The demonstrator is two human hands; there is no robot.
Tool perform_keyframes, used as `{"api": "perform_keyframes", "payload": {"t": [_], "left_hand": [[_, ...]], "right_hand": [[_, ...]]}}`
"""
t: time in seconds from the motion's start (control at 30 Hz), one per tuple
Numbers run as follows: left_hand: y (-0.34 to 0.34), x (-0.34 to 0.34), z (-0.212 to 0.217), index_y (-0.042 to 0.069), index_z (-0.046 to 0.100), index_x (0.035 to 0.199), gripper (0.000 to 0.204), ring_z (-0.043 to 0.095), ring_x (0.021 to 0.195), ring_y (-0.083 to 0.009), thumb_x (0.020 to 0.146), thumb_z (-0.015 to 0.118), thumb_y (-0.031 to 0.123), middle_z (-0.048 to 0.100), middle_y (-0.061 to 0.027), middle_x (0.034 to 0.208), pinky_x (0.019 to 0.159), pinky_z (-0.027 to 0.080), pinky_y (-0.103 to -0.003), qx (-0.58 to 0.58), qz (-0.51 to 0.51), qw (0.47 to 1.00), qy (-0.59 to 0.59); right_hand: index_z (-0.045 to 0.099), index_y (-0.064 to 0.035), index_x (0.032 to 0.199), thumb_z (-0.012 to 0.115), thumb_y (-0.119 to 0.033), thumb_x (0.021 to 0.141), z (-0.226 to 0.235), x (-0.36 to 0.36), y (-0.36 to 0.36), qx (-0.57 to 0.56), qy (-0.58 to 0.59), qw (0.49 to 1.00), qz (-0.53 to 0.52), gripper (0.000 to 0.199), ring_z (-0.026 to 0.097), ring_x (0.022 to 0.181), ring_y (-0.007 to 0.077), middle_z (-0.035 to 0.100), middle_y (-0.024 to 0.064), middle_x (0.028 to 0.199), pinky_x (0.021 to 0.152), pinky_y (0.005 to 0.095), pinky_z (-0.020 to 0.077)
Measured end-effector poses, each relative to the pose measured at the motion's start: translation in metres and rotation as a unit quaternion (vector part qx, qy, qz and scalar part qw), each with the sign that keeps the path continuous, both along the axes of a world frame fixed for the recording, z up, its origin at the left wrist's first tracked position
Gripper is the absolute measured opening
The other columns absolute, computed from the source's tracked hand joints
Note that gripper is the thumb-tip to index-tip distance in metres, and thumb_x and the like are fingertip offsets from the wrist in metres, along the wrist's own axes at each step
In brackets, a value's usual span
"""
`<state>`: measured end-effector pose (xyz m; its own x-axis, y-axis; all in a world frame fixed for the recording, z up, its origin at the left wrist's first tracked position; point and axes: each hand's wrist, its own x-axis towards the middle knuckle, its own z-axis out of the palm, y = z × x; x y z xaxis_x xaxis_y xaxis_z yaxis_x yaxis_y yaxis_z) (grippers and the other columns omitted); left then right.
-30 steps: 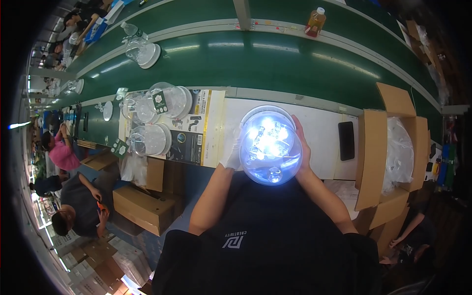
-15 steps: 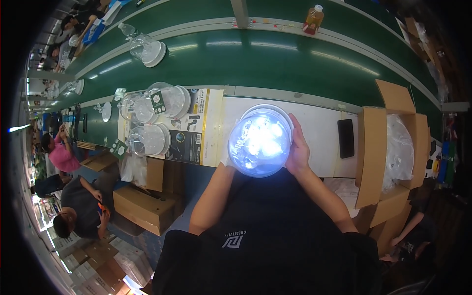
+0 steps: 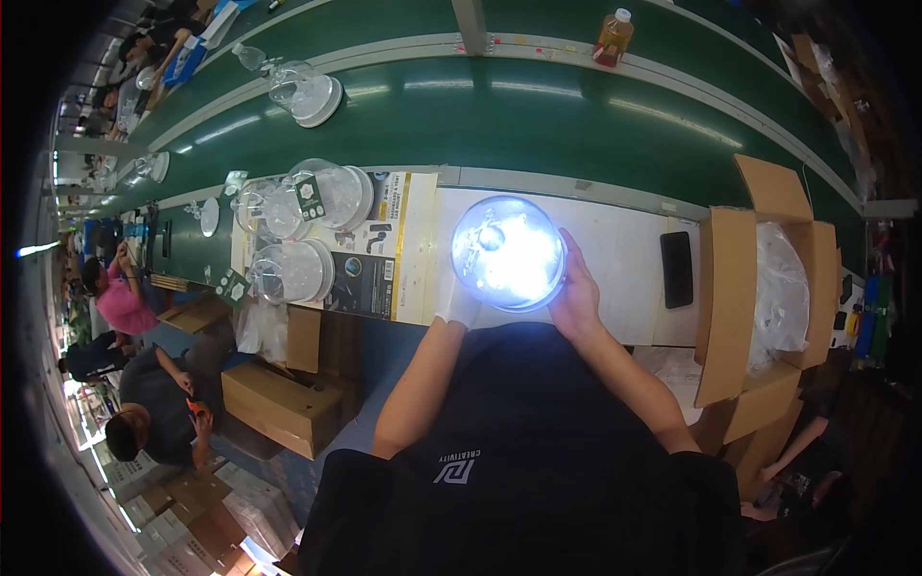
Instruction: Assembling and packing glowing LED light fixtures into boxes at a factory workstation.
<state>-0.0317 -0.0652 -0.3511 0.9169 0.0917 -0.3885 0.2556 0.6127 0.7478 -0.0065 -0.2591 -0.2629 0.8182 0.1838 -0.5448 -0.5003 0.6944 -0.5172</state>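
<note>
A clear round plastic lamp (image 3: 485,252), lit with a glaring white-blue light, is held up in front of me between both hands. My right hand (image 3: 579,296) wraps its right side, thumb up along the edge. On the other side, my left hand (image 3: 459,300), in what looks like a white glove, supports the lower left; its fingers are mostly hidden behind the lamp. Beneath lies a white work surface (image 3: 615,235). Several unlit clear lamps with white round bases, such as one lamp (image 3: 293,272), stand to the left on a printed cardboard sheet (image 3: 413,254).
A black phone (image 3: 677,270) lies right of the lamp, beside an open carton (image 3: 722,298) with clear plastic bags. Beyond runs a green conveyor belt (image 3: 461,120) carrying another lamp (image 3: 312,99). A drink bottle (image 3: 613,38) stands farther back. At left, a seated person (image 3: 173,403) works near a carton (image 3: 279,408).
The lit lamp has risen slightly away from me and tilted, with both hands still around it. On the green belt, the unlit lamp has shifted to the right.
</note>
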Motion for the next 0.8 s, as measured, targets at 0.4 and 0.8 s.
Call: {"api": "perform_keyframes", "payload": {"t": [0.4,0.8], "left_hand": [[0.012,0.047,0.187,-0.001,0.05,0.142,0.058,0.051,0.132,-0.0274,0.107,0.04,0.043,0.054,-0.0157,0.143,0.113,0.037,-0.039,0.398,0.019,0.893,-0.209],[0.0,0.075,0.165,-0.001,0.062,0.126,0.033,0.062,0.112,-0.0156,0.104,0.053,0.022,0.071,-0.012,0.118,0.1,0.046,-0.029,0.32,-0.074,0.938,-0.111]], "right_hand": [[0.03,-0.0086,0.154,0.024,-0.025,0.112,-0.006,0.001,-0.004,-0.04,0.025,0.998,-0.034,0.046,0.047,0.129,0.0225,0.046,0.0111,0.146,0.112,0.0388,0.0396],[0.036,-0.0114,0.153,0.03,-0.019,0.112,-0.016,-0.006,-0.009,-0.096,0.028,0.993,-0.056,0.042,0.051,0.12,0.0191,0.049,0.0097,0.141,0.103,0.0332,0.0438]]}}
